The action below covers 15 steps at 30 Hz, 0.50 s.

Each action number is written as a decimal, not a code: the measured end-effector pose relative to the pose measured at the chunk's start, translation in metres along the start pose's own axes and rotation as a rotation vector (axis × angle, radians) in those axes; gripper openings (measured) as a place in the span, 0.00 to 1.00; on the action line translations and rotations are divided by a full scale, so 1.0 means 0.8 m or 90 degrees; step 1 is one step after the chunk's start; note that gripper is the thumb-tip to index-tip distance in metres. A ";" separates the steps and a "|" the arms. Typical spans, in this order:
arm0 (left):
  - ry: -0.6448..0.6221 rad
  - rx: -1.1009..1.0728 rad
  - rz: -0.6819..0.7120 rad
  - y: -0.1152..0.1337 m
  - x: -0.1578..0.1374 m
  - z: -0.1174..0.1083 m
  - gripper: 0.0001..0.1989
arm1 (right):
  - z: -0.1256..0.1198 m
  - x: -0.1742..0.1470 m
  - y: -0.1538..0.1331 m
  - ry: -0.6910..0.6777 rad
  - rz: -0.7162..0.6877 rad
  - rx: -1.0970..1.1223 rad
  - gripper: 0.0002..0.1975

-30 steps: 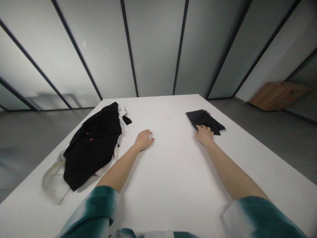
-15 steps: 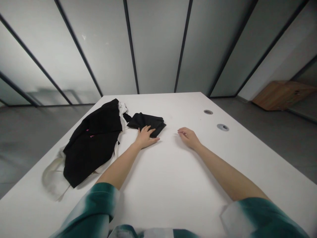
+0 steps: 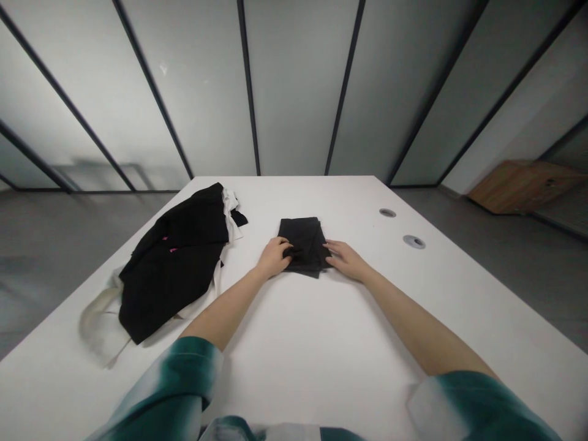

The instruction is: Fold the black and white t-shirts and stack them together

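A folded black cloth (image 3: 304, 236) lies flat on the white table in front of me, roughly square with a slanting fold on its right side. My left hand (image 3: 274, 257) is at its left edge, fingers curled and closed on the fabric. At the opposite edge, my right hand (image 3: 347, 261) pinches the cloth's right side between thumb and fingers. Farther left lies a bigger heap of black fabric (image 3: 177, 257) with small pink marks. White cloth (image 3: 233, 211) sticks out from under that heap.
The white table (image 3: 294, 343) narrows toward frosted glass panels (image 3: 294, 92) behind it. Two round cable grommets (image 3: 414, 241) are set into its right side. A wooden cabinet (image 3: 519, 187) stands on the grey floor at the far right.
The small black cloth has moved right, away from the heap, and now lies squarer. My left hand has shifted slightly right with it. My right hand has come onto its right edge.
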<state>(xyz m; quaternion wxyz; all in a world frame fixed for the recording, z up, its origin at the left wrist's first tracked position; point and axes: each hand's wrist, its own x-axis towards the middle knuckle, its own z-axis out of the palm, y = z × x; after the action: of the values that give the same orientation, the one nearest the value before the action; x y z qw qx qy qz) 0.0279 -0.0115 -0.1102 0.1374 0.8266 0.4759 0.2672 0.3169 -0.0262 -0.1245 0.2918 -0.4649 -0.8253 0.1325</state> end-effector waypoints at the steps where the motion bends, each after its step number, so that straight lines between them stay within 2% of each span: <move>1: 0.029 0.002 -0.031 -0.003 0.001 0.000 0.14 | 0.000 0.000 -0.004 -0.016 -0.017 -0.009 0.26; 4: 0.130 -0.087 -0.204 -0.015 0.008 -0.001 0.12 | 0.005 -0.001 -0.017 -0.048 -0.063 -0.045 0.32; 6: 0.188 -0.208 -0.320 -0.024 0.013 -0.003 0.16 | 0.008 0.000 -0.027 -0.076 -0.084 -0.064 0.32; 7: 0.214 -0.279 -0.351 -0.027 0.014 -0.003 0.18 | 0.009 0.000 -0.032 -0.087 -0.086 -0.074 0.32; 9: 0.232 -0.433 -0.351 -0.031 0.015 -0.004 0.19 | 0.009 0.001 -0.038 -0.092 -0.074 -0.099 0.32; 11: 0.197 -0.570 -0.308 -0.031 0.013 -0.003 0.20 | 0.005 0.003 -0.041 -0.089 -0.057 -0.129 0.34; 13: 0.133 -0.645 -0.268 -0.030 0.010 -0.003 0.21 | 0.001 0.004 -0.042 -0.097 -0.060 -0.147 0.32; 15: 0.111 -0.655 -0.250 -0.029 0.009 -0.001 0.21 | -0.003 0.005 -0.040 -0.107 -0.071 -0.145 0.25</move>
<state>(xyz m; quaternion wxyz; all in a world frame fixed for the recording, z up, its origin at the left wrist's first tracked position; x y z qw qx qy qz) 0.0136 0.0070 -0.1186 0.5304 0.5237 0.4386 0.5020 0.2941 -0.0399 -0.1055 0.1735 -0.4358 -0.8811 0.0600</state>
